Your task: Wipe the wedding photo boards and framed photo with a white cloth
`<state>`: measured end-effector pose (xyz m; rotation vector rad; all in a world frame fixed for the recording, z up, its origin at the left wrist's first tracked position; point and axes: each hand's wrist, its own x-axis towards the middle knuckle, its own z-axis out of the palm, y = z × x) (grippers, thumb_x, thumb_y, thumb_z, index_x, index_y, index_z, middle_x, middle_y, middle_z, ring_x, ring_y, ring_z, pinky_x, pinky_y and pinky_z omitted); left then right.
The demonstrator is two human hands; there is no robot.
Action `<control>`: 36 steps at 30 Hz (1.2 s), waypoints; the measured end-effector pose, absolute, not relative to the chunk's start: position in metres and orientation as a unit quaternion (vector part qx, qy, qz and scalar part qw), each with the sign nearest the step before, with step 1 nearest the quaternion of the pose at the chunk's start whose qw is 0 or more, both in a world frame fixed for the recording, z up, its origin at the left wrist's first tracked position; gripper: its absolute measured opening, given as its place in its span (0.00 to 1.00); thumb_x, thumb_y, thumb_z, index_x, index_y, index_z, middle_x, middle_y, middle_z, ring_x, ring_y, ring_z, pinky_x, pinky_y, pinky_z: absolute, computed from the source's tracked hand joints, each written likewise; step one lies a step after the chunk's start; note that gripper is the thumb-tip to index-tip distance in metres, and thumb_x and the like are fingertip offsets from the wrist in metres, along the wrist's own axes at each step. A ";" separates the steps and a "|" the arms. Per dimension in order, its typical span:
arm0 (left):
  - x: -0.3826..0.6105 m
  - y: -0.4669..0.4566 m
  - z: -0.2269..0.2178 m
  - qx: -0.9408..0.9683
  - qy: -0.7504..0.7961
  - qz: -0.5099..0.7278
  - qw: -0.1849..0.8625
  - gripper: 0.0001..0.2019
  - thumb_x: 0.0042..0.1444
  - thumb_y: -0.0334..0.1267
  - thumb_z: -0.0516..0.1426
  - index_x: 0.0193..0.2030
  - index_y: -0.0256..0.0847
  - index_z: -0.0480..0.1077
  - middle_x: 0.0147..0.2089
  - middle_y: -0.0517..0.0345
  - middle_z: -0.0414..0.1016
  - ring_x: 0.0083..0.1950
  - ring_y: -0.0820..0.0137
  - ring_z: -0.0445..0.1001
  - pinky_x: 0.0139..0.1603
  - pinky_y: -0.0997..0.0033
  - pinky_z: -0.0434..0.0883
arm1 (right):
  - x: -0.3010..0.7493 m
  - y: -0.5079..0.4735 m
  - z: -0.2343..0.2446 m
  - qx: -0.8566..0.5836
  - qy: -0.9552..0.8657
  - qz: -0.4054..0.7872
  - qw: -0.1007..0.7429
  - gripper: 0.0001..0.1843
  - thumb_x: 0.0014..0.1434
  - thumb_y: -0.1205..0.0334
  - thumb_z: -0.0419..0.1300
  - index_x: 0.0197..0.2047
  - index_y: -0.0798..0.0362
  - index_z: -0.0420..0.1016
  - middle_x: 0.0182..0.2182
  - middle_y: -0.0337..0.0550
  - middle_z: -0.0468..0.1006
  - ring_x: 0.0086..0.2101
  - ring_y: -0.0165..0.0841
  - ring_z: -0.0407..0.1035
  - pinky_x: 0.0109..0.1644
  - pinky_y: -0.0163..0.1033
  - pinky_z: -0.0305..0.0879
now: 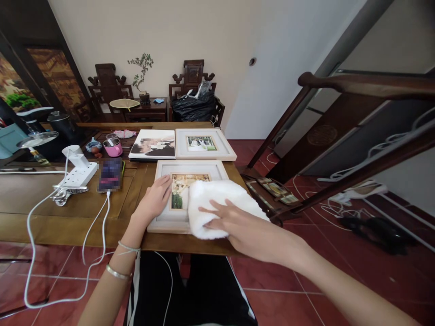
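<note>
A picture frame [158, 222] with a pale wooden border lies flat near the table's front edge, a small photo at its centre. My left hand [157, 198] rests on the frame's left side, fingers stretched out and holding nothing. Over the frame's right half, my right hand [224, 217] presses a fluffy white cloth [217, 192], its fingers spread across the fabric and partly sunk into it. The cloth hides part of the photo and hangs past the right border.
Behind lie a second frame [219, 137] and a photo album [152, 144]. To the left are a phone [110, 174] on a cable, a power strip [81, 175] and a pink cup [113, 147]. A wooden chair [316, 122] stands at right.
</note>
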<state>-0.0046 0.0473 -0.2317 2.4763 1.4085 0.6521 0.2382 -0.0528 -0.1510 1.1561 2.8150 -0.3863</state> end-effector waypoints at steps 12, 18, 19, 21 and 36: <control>-0.004 0.046 -0.226 0.845 0.474 0.216 0.120 0.21 0.63 0.40 0.42 0.60 0.40 0.60 0.64 0.50 0.58 0.65 0.63 0.55 0.63 0.53 0.57 | 0.221 0.049 -0.192 0.452 0.890 0.051 -0.027 0.35 0.46 0.81 0.49 0.59 0.54 0.63 0.64 0.48 0.50 0.63 0.51 0.37 0.60 0.64 0.42; -0.004 0.047 -0.227 0.845 0.475 0.215 0.114 0.21 0.63 0.39 0.42 0.60 0.38 0.60 0.64 0.49 0.59 0.65 0.64 0.55 0.63 0.55 0.58 | 0.213 0.045 -0.191 0.424 0.905 0.034 -0.011 0.34 0.45 0.82 0.48 0.55 0.53 0.67 0.64 0.46 0.50 0.62 0.54 0.38 0.59 0.68 0.42; -0.004 0.047 -0.227 0.846 0.477 0.213 0.112 0.21 0.63 0.39 0.42 0.60 0.38 0.60 0.64 0.49 0.59 0.65 0.64 0.55 0.63 0.55 0.58 | 0.213 0.034 -0.187 0.412 0.911 0.009 -0.005 0.34 0.44 0.82 0.48 0.55 0.53 0.68 0.64 0.47 0.51 0.62 0.53 0.38 0.59 0.67 0.42; -0.004 0.047 -0.229 0.845 0.480 0.209 0.109 0.21 0.63 0.39 0.42 0.60 0.39 0.60 0.64 0.50 0.59 0.65 0.63 0.55 0.63 0.54 0.58 | 0.214 0.007 -0.175 0.384 0.922 -0.052 0.007 0.35 0.43 0.83 0.48 0.54 0.52 0.69 0.63 0.45 0.52 0.63 0.50 0.38 0.60 0.65 0.42; -0.002 0.041 -0.219 0.834 0.471 0.247 0.144 0.24 0.65 0.44 0.39 0.64 0.38 0.53 0.66 0.49 0.55 0.66 0.64 0.54 0.64 0.59 0.55 | 0.191 0.039 -0.191 0.444 0.895 0.042 -0.007 0.32 0.50 0.80 0.50 0.59 0.54 0.62 0.66 0.47 0.44 0.62 0.55 0.36 0.59 0.68 0.42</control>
